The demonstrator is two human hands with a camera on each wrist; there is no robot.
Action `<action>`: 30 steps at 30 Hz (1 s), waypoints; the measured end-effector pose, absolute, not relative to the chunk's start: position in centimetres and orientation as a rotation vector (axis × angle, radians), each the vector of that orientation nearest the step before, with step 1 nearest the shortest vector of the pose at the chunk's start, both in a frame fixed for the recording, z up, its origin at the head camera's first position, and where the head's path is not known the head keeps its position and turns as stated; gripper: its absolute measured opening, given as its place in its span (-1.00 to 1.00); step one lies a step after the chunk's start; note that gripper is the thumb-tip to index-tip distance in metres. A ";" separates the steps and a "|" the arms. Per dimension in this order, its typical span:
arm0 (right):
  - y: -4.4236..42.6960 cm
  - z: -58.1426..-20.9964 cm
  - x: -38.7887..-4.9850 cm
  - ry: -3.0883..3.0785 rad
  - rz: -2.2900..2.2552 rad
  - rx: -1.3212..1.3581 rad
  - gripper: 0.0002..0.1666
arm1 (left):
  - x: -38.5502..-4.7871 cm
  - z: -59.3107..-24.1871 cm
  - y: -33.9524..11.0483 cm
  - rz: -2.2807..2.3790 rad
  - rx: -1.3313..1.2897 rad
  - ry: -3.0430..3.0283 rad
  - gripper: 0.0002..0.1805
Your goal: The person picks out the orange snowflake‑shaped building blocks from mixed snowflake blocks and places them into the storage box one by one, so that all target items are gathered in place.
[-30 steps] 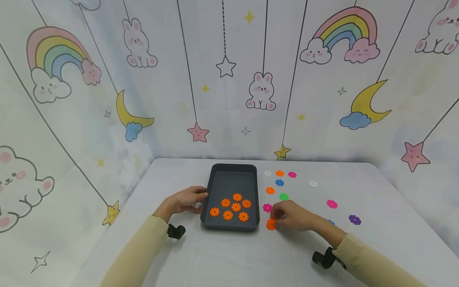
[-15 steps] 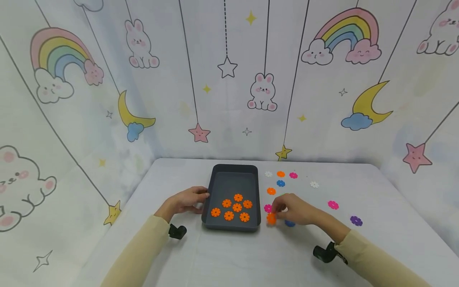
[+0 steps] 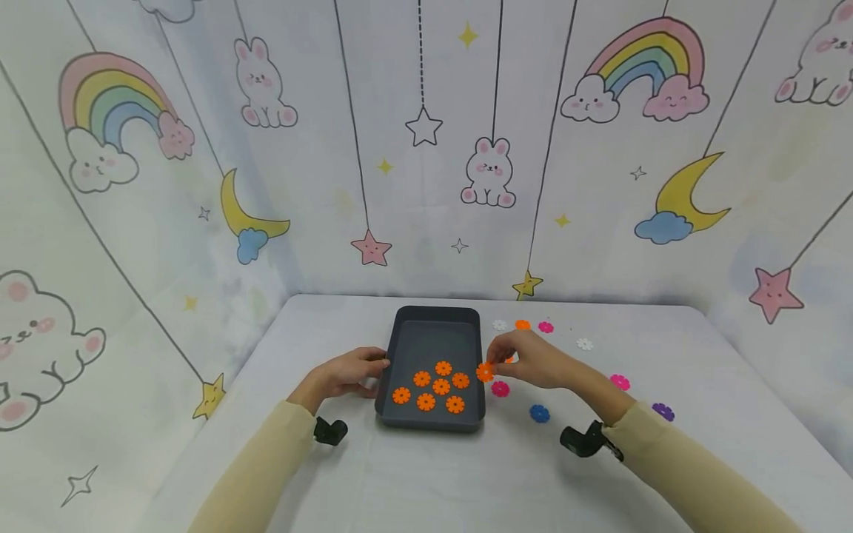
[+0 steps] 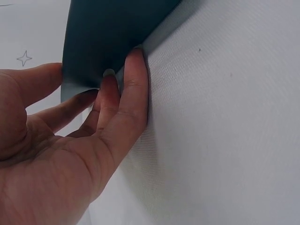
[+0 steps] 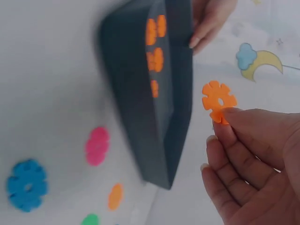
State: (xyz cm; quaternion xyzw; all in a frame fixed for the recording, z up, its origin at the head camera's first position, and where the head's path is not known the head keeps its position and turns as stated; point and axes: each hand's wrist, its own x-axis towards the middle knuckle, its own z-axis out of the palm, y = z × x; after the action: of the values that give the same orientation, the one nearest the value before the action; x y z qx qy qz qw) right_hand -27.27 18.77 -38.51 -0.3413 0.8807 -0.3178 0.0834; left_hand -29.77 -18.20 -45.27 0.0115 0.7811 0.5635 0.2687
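A dark grey rectangular tray (image 3: pixel 433 337) lies on the white table, with several orange flower-shaped discs (image 3: pixel 441 386) on its near half. My left hand (image 3: pixel 346 371) rests against the tray's left side; in the left wrist view its fingers (image 4: pixel 133 89) touch the outer wall, the thumb by the edge. Between thumb and fingertips my right hand (image 3: pixel 536 360) pinches another orange flower-shaped disc (image 5: pixel 213 96), raised at the tray's right rim. Just below that hand lies a pink disc (image 3: pixel 500 389), with a blue one (image 3: pixel 540 413) nearer the front.
More discs lie right of the tray: a white one (image 3: pixel 499 325), an orange one (image 3: pixel 523 324) and a pink one (image 3: pixel 546 327) at the back. Farther right are a white disc (image 3: pixel 584 344), a pink one (image 3: pixel 620 382) and a purple one (image 3: pixel 663 411). A patterned cloth backdrop (image 3: pixel 426 222) stands behind.
My right hand has lifted the orange disc off the table and brought it up and left to the tray's right rim. The blue disc is now uncovered. My left hand stays put.
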 end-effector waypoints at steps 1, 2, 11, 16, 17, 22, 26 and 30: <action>18.3 -38.2 -27.5 2.633 -0.950 -1.027 -0.94 | -29.8 -45.3 -18.2 1.519 0.027 2.107 -0.41; 17.9 -37.9 -27.7 2.641 -0.951 -1.041 -0.94 | -29.8 -45.2 -18.2 1.518 0.024 2.108 -0.41; 13.4 -36.1 -31.1 2.612 -0.960 -1.084 -0.92 | -30.1 -45.1 -18.4 1.518 0.022 2.098 -0.41; 11.1 -37.0 -33.7 2.584 -0.891 -1.069 -0.93 | -30.1 -45.2 -18.3 1.529 0.014 2.093 -0.42; 10.7 -37.3 -34.2 2.580 -0.878 -1.064 -0.93 | -30.1 -45.2 -18.2 1.531 0.013 2.092 -0.43; 9.1 -39.1 -35.9 2.557 -0.842 -1.009 -0.93 | -30.1 -45.4 -18.2 1.530 0.015 2.090 -0.43; 8.0 -40.3 -36.5 2.555 -0.808 -0.923 -0.93 | -30.0 -45.4 -18.2 1.531 0.017 2.088 -0.44; 7.3 -41.3 -36.9 2.564 -0.746 -0.834 -0.93 | -29.9 -45.3 -18.2 1.528 0.019 2.090 -0.44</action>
State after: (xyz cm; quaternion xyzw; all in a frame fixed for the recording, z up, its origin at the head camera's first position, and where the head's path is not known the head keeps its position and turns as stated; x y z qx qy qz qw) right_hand -36.92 7.28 -41.33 -0.2938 0.9030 -0.2628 0.1710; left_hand -29.92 -18.19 -45.26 0.0069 0.7767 0.5678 0.2725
